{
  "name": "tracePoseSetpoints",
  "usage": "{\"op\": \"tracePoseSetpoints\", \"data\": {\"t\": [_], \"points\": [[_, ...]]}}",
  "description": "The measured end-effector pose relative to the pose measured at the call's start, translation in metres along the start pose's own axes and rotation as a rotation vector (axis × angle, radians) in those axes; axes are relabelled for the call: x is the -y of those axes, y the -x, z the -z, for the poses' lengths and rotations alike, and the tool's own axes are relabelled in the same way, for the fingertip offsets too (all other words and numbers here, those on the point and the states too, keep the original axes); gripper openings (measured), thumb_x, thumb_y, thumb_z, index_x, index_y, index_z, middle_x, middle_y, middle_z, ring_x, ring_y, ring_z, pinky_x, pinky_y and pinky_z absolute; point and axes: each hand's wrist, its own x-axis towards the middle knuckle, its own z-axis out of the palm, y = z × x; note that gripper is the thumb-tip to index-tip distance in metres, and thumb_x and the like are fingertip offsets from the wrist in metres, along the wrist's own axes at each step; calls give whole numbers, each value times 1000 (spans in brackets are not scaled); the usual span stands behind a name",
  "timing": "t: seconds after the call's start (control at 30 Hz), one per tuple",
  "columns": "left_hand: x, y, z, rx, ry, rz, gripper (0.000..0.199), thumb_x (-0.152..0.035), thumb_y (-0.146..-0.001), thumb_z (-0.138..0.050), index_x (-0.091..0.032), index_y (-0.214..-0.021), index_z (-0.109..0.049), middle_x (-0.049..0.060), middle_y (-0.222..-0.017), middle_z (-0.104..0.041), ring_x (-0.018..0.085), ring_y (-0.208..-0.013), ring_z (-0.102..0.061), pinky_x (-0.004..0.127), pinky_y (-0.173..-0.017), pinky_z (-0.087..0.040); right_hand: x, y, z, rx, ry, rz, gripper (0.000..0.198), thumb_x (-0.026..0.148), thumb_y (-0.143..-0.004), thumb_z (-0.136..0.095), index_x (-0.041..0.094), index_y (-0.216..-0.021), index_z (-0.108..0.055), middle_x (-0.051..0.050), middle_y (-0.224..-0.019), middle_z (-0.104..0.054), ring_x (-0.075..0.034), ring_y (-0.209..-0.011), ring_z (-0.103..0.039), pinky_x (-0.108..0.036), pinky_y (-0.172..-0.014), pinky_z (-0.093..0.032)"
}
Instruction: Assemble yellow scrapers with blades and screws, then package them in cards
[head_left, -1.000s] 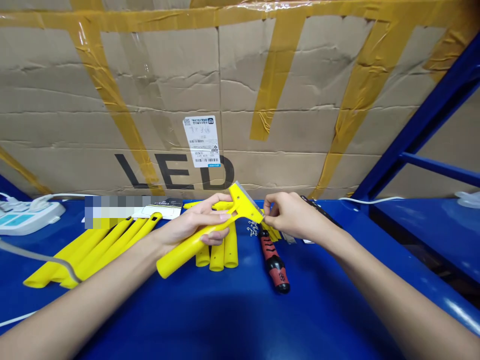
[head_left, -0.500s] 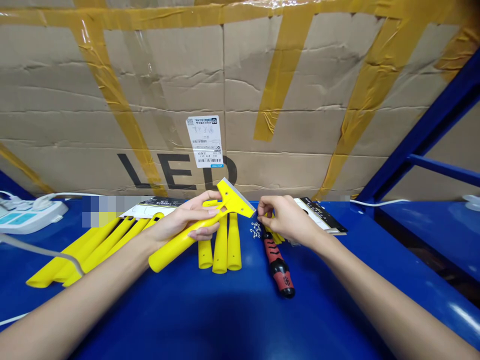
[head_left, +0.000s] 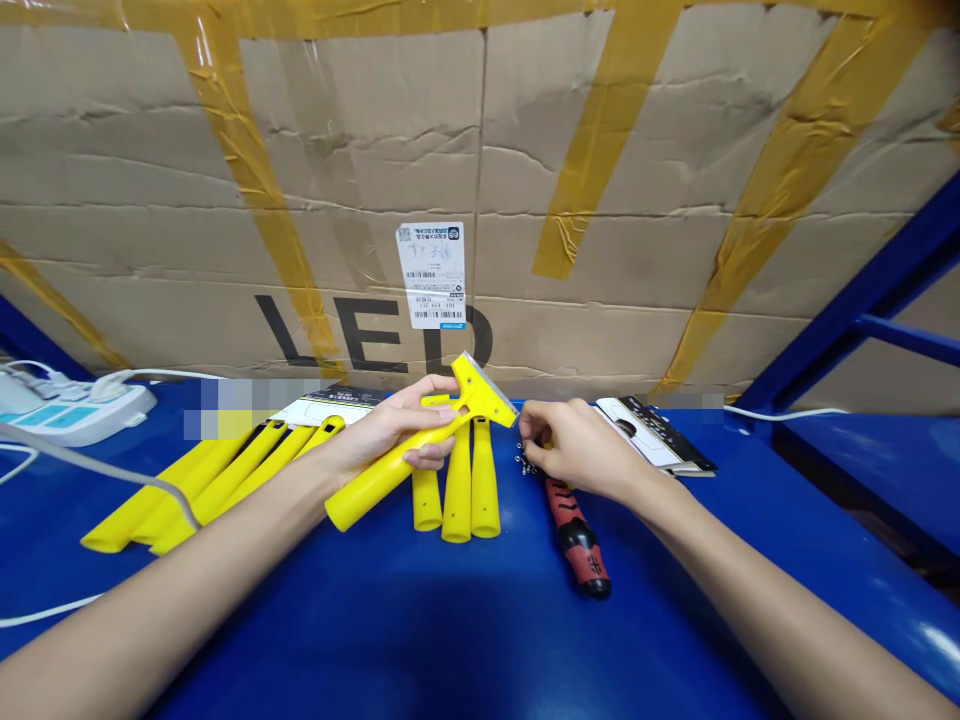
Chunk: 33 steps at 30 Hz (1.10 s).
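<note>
A yellow scraper [head_left: 375, 480] with a metal blade edge is in my left hand [head_left: 397, 425]. Its head tilts up to the right and its hollow handle points down to the left. Close to the blade, my right hand [head_left: 581, 445] has thumb and fingers pinched together; whatever they hold is hidden. Small metal screws [head_left: 525, 458] lie just beside and below those fingers. The red and black screwdriver [head_left: 576, 540] rests on the table, its upper end covered by my right hand. Behind the held scraper lie several yellow handles [head_left: 457, 490].
More yellow scrapers [head_left: 217, 490] lie at the left, crossed by a grey cable. A white power strip [head_left: 90, 410] stands at the far left. Printed cards [head_left: 656, 440] lie behind my right hand. A large taped cardboard box [head_left: 600, 330] walls off the back of the blue table [head_left: 420, 640].
The whole view has shifted, so things appear further right. My left hand still holds the scraper, and my right hand stays pinched by the screws.
</note>
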Motion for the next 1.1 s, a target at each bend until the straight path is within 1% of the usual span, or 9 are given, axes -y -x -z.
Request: {"op": "tracePoseSetpoints", "data": {"t": [0.13, 0.27, 0.37, 0.5, 0.6, 0.73, 0.87, 1.03, 1.1], "points": [[2, 0, 0, 7, -7, 1, 27, -12, -93, -56, -23, -114, -45, -4, -55, -50, 5, -42, -39, 14, -44, -29, 0, -1, 0, 12, 7, 13, 14, 9, -74, -62, 22, -77, -62, 0, -76, -72, -16, -67, -63, -26, -63, -41], [1, -1, -1, -24, -4, -17, 28, -8, -92, -56, -22, -113, -45, -3, -62, -54, 5, -42, -42, 13, -42, -28, -1, -1, 0, 19, 12, 33, 14, 8, -76, -62, 21, -77, -64, -1, -76, -73, -16, -68, -64, -27, -65, -42], [1, -1, 0, -6, 2, -8, 27, -8, -93, -54, -23, -113, -46, -3, -61, -54, 5, -44, -43, 13, -43, -30, -1, -1, 0, 20, 6, 39, 16, 7, -77, -62, 22, -79, -66, 0, -76, -73, -16, -68, -65, -26, -64, -42], [2, -1, 1, -6, 18, 10, 26, -9, -93, -57, -23, -113, -48, -3, -61, -53, 6, -45, -45, 13, -44, -31, -2, -2, -1, 14, -7, 43, 14, 8, -76, -62, 21, -77, -65, 0, -71, -72, -16, -65, -64, -26, -63, -42], [2, -1, 1, -31, 28, 1, 28, -6, -90, -58, -22, -111, -49, -1, -68, -56, 6, -46, -47, 14, -43, -31, -3, -2, -2, 14, -25, 40, 14, 7, -75, -61, 21, -76, -65, 0, -70, -72, -15, -64, -64, -25, -62, -42], [2, -1, 1, -52, 29, -15, 26, -6, -91, -57, -20, -111, -50, 2, -75, -59, 5, -46, -47, 14, -43, -32, -4, 0, 0, 32, -49, 45, 17, 6, -73, -60, 21, -78, -66, 0, -72, -74, -15, -64, -65, -25, -62, -43], [2, -2, 2, -61, 50, -26, 27, -5, -88, -61, -20, -109, -53, 7, -92, -64, 4, -47, -49, 15, -42, -34, -3, 0, 3, 63, -65, 60, 19, 5, -71, -61, 21, -79, -67, 0, -73, -75, -16, -67, -67, -25, -64, -45], [3, -3, 3, -64, 62, -29, 29, -4, -86, -63, -20, -109, -55, 8, -96, -65, 4, -47, -50, 15, -42, -35, 0, 0, 3, 86, -76, 44, 17, 6, -68, -69, 21, -75, -65, 0, -74, -75, -16, -67, -66, -25, -62, -44], [3, -3, 3, -68, 62, -30, 28, -4, -87, -63, -20, -109, -54, 9, -97, -65, 4, -48, -50, 15, -42, -34, 1, 0, 3, 91, -82, 38, 18, 6, -68, -69, 21, -75, -64, 1, -73, -75, -16, -66, -66, -25, -62, -44]]}}
